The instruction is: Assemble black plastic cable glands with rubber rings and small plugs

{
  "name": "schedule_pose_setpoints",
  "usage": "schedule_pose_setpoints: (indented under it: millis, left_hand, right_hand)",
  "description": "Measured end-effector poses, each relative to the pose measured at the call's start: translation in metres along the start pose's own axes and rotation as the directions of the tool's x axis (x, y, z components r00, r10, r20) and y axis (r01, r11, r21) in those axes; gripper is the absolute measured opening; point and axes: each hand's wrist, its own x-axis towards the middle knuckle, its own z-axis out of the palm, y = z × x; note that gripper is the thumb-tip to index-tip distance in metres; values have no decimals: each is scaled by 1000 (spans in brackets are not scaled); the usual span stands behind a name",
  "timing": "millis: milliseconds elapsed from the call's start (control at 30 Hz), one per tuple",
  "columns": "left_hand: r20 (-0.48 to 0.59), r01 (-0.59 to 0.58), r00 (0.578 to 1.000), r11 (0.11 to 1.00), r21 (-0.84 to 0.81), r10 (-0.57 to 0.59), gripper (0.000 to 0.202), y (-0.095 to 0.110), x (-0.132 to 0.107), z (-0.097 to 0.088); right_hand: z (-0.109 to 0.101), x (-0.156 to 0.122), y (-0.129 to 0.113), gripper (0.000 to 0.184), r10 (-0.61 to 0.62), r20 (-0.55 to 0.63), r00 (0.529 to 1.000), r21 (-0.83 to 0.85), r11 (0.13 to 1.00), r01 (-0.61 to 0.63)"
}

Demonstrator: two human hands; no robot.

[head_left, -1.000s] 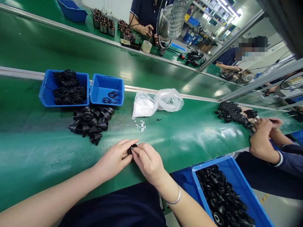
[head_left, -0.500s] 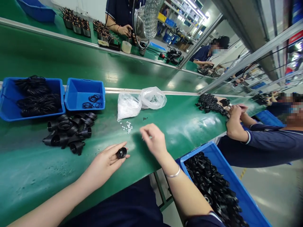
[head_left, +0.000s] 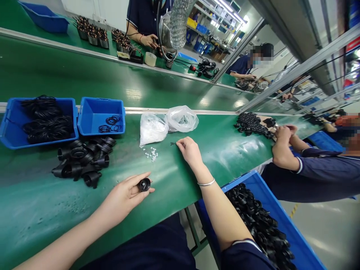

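Note:
My left hand (head_left: 126,195) is closed round a black cup-shaped plastic part (head_left: 144,184), its open round end facing up with a small pale spot inside. My right hand (head_left: 190,152) reaches forward over the table, thumb and fingertips pinched together. Those fingertips are right beside a few tiny black pieces (head_left: 172,143); whether one is between them is too small to see. Small white pieces (head_left: 152,154) lie scattered between my hands, in front of a clear bag of white pieces (head_left: 152,131). A second, open plastic bag (head_left: 182,119) stands beside it.
Black plastic fittings (head_left: 81,159) are heaped at left, below a blue bin of black cables (head_left: 8,127) and a blue bin with black rings (head_left: 98,108). A large blue crate (head_left: 284,217) of black parts stands at lower right. A co-worker's arms (head_left: 284,146) work at right.
My right hand has moved forward and slightly right, up to the tiny black pieces. My left hand stays nearly where it was with the black part.

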Motion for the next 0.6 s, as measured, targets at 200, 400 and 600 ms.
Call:
schedule_pose_setpoints:
  millis: [200, 400, 600]
  left_hand:
    - [-21, -4, 1000, 1000, -9, 3, 53, 1, 0, 0]
    - [-92, -28, 994, 938, 346, 63, 51, 1, 0, -2]
    - [-99, -48, 991, 941, 336, 86, 50, 2, 0, -2]
  right_hand:
    - [-2, -53, -75, 12, -54, 44, 998, 276, 960, 40]
    - [15, -96, -123, 7, -218, 112, 969, 473, 870, 141]
    - [20, -91, -119, 10, -242, 123, 962, 449, 878, 164]
